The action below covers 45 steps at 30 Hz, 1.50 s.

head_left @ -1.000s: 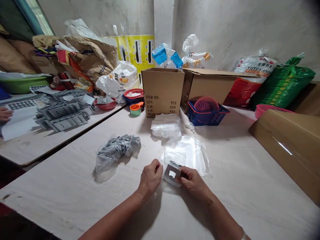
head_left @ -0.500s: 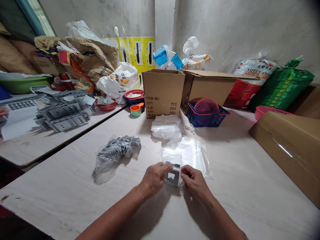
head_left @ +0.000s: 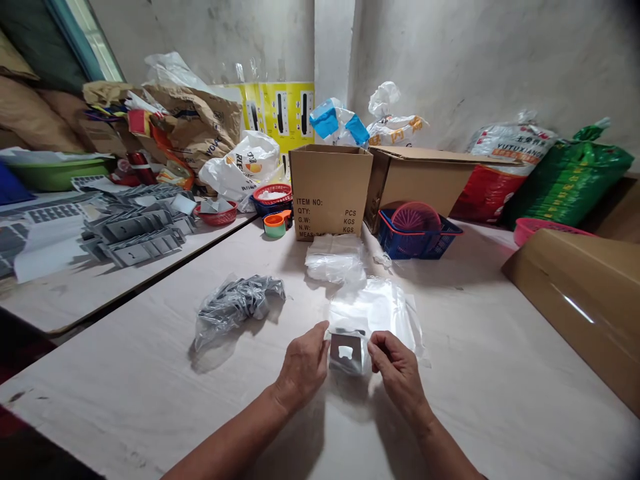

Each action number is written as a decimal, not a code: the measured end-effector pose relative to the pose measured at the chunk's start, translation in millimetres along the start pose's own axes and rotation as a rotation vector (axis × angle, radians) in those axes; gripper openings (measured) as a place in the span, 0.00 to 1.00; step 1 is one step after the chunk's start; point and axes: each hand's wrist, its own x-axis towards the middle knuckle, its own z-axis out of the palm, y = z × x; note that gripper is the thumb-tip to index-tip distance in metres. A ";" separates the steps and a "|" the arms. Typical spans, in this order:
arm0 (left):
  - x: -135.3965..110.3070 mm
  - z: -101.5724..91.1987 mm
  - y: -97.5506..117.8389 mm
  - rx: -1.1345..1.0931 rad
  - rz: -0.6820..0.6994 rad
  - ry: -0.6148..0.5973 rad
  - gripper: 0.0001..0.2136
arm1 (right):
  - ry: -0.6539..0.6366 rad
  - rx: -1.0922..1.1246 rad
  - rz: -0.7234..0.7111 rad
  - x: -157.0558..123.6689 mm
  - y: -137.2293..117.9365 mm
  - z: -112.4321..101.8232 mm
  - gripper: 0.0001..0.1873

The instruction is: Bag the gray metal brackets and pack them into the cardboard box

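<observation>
A grey metal bracket (head_left: 346, 363) with a pale cut-out in its face sits inside a small clear plastic bag (head_left: 356, 385) in front of me. My left hand (head_left: 304, 363) pinches the bag's left edge, thumb and fingers close beside the bracket. On the other side my right hand (head_left: 396, 367) has its fingertips closed on the bag's right edge. Just beyond lies a flat stack of clear plastic bags (head_left: 395, 310). Further left rests a bulging plastic bag of grey brackets (head_left: 240, 303).
Behind the stack stand an open carton (head_left: 330, 190) and a blue basket (head_left: 420, 243) with a pink basket inside. Rows of grey brackets (head_left: 143, 233) cover the left table, beyond a dark gap. Another carton (head_left: 580, 300) occupies the right side.
The left hand has come off the bracket's top and moved to the bag's left side. The bracket sits deeper in the bag. The view has shifted slightly.
</observation>
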 end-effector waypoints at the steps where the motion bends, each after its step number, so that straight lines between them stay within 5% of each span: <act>1: -0.3 -0.5 0.1 -0.049 -0.039 0.013 0.12 | -0.012 -0.007 0.007 0.0 -0.8 -0.2 0.10; 9: -7.3 1.5 9.1 -0.215 -0.200 -0.047 0.11 | -0.132 0.027 0.107 -1.7 4.1 7.8 0.06; 12: -9.0 2.8 11.2 -0.258 -0.200 -0.075 0.11 | -0.151 -0.032 0.080 -2.5 9.2 8.4 0.13; 20: -8.2 8.0 9.1 -0.313 -0.367 -0.032 0.09 | -0.204 -0.370 -0.284 -0.2 15.3 1.3 0.12; 27: -10.4 10.2 17.8 -0.290 -0.168 0.079 0.07 | -0.262 -0.697 -0.315 -3.2 5.1 1.0 0.15; 36: -7.9 -1.7 13.6 -0.485 -0.142 0.100 0.08 | -0.182 -0.300 0.038 -1.6 -2.4 -1.8 0.04; 45: -9.5 -2.6 17.5 -0.504 -0.167 0.093 0.07 | -0.141 -0.400 -0.162 -11.6 -19.7 5.1 0.09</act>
